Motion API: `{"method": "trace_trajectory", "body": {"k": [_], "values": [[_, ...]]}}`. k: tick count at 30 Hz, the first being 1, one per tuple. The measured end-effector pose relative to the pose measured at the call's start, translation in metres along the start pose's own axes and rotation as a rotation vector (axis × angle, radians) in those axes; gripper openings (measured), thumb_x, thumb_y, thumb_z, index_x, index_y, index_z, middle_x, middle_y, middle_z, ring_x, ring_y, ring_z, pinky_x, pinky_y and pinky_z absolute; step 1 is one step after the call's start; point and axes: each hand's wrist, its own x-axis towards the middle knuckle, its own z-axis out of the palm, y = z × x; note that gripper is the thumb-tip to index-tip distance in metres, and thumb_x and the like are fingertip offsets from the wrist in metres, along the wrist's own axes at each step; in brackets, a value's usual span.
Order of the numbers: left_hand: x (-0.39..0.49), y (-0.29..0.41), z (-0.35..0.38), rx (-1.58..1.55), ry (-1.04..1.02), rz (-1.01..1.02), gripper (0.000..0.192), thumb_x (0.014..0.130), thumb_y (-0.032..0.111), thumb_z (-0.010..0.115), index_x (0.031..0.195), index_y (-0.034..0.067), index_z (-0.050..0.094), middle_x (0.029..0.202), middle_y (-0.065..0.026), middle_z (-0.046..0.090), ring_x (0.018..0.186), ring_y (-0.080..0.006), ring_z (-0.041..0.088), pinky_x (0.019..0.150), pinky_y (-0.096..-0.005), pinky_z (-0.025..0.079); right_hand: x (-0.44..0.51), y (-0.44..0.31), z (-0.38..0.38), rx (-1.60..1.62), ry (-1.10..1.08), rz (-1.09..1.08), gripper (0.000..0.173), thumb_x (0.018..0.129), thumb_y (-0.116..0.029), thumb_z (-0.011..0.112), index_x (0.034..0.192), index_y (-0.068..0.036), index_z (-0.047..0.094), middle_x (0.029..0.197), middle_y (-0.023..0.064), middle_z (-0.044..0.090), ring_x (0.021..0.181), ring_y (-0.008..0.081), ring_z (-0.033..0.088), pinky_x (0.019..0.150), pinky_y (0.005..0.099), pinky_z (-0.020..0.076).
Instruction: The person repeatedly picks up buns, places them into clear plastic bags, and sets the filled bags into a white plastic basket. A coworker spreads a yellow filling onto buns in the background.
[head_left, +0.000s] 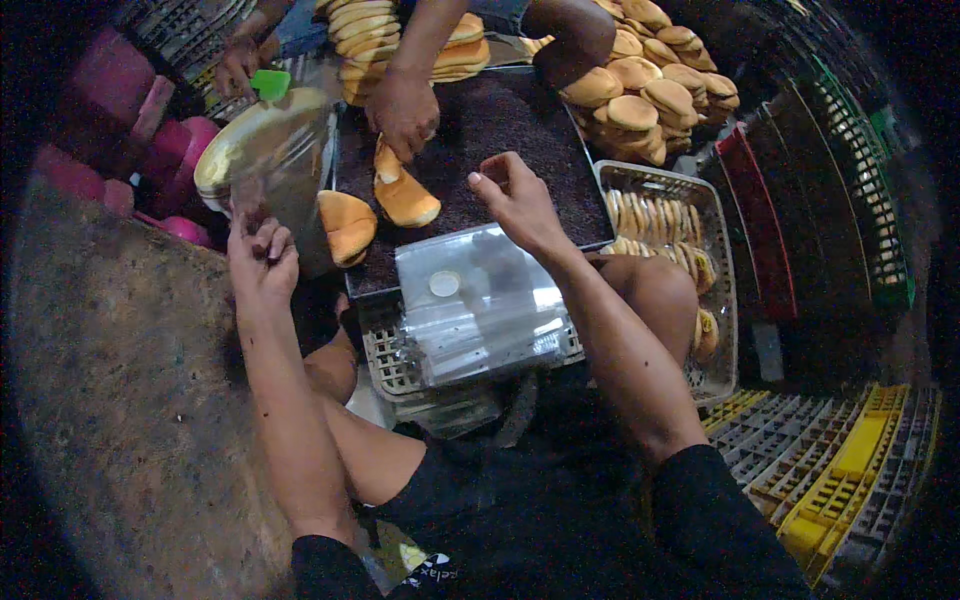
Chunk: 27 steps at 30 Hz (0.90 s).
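Note:
My left hand (264, 251) is beside the near side of a large round pan (259, 161) with cream-coloured filling on its rim; its fingers are partly blurred, and whether they hold something I cannot tell. With fingers curled, my right hand (514, 196) hovers over a tray of dark sprinkles (487, 127), and no object shows in it. A stack of clear plastic bags (480, 307) lies at the tray's near edge, a small round white disc (444, 283) on top. One folded bun (347, 227) rests at the tray's left edge. Another bun (409, 196) lies under a co-worker's hand (403, 109).
The co-worker's other hand (238, 71) is by a green scraper (271, 85) at the pan. Piled buns (637, 82) stand beyond the tray. At right, a plastic crate (724, 300) holds wrapped buns (652, 217); yellow and grey crates (840, 465) stand lower right. Pink containers (172, 157) are at left.

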Motion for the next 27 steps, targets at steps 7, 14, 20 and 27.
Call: {"method": "trace_trajectory", "body": {"k": [7,14,20,27], "values": [[0.002,-0.028,0.042,0.309,0.295,0.162,0.038,0.095,0.043,0.058,0.099,0.006,0.063,0.084,-0.0093,0.069,0.068,-0.0181,0.067,0.052,-0.03,0.052,0.02,-0.004,0.058,-0.322,-0.183,0.2,0.083,0.083,-0.066,0.059,0.117,0.009,0.054,0.113,0.032,0.062,0.109,0.043,0.061,0.092,0.0496,0.0479],[-0.015,-0.016,0.037,0.121,0.182,0.22,0.055,0.099,0.052,0.045,0.116,0.001,0.051,0.11,-0.0181,0.066,0.089,-0.0292,0.07,0.076,-0.0413,0.057,0.032,-0.002,0.085,-0.75,0.038,-0.189,0.054,0.077,-0.042,0.075,0.112,-0.002,0.063,0.097,0.0173,0.068,0.089,0.0326,0.065,0.081,0.0461,0.0496],[-0.023,0.007,0.033,0.347,0.311,0.415,0.055,0.1,0.056,0.039,0.107,0.003,0.053,0.105,-0.0171,0.068,0.093,-0.0277,0.069,0.079,-0.0397,0.058,-0.006,-0.055,-0.077,0.202,-0.132,0.015,0.049,0.083,-0.02,0.068,0.126,0.001,0.054,0.116,0.0127,0.061,0.109,0.0218,0.058,0.095,0.0351,0.0471],[-0.039,-0.03,0.049,0.531,0.131,0.372,0.065,0.099,0.059,0.036,0.133,0.005,0.048,0.119,-0.0156,0.062,0.104,-0.0237,0.064,0.084,-0.0363,0.057,-0.015,-0.132,-0.062,0.207,-0.058,-0.033,0.067,0.082,-0.023,0.073,0.137,-0.001,0.044,0.107,0.0174,0.063,0.099,0.0218,0.062,0.086,0.0328,0.0494]]}}
